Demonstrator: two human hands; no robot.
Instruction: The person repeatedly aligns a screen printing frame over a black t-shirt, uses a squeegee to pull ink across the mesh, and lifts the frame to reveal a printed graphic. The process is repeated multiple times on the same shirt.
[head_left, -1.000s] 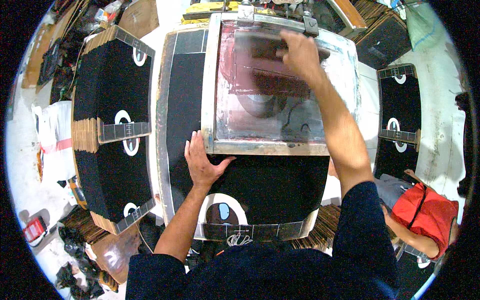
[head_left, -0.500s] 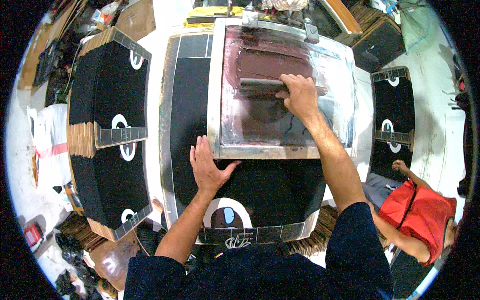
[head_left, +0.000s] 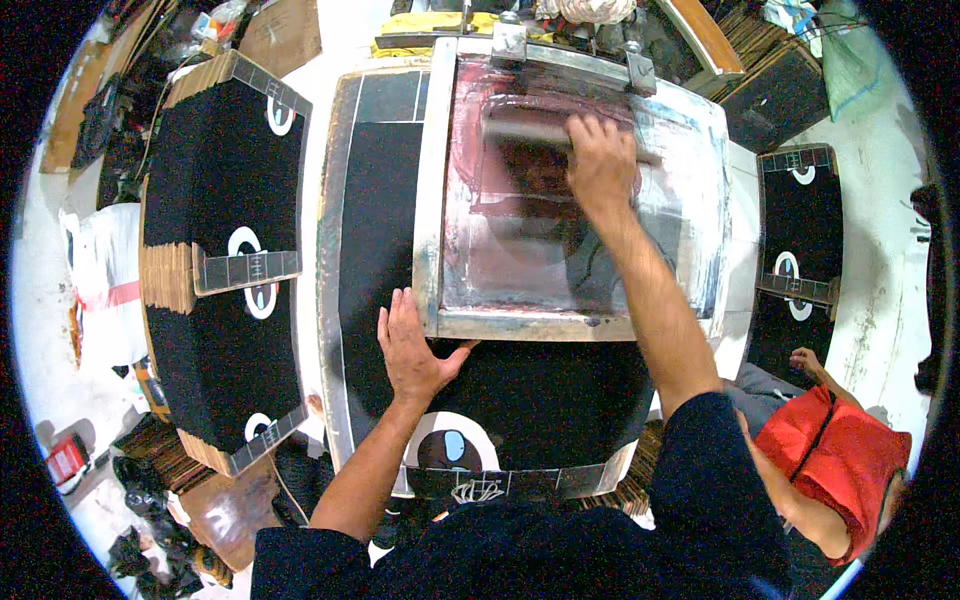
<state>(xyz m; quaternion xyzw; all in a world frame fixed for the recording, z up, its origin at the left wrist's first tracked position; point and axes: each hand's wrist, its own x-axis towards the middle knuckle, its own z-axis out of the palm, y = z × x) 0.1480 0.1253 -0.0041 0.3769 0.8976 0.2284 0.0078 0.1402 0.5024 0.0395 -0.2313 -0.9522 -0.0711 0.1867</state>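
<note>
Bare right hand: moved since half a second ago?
Yes, toward the far side: the bare right hand, gripping the long grey squeegee bar, is now nearer the two silver metal clamps on the pale rectangular frame.

Maroon streaks my pale screen [head_left: 530, 245]; my black board [head_left: 560, 400] bears a white-ringed eye [head_left: 445, 445] patched light blue; my sleeves [head_left: 720, 475] are dark navy.

Screen-printing frame [head_left: 431, 190] lying over printed panel [head_left: 565, 395] | squeegee [head_left: 525, 131] resting on mesh [head_left: 500, 250] inside frame | hinge clamps [head_left: 508, 42] sitting at frame's far edge | stacked panels [head_left: 245, 170] lying left | other panels [head_left: 800, 225] lying right, co-worker [head_left: 840, 455] nearer
</note>
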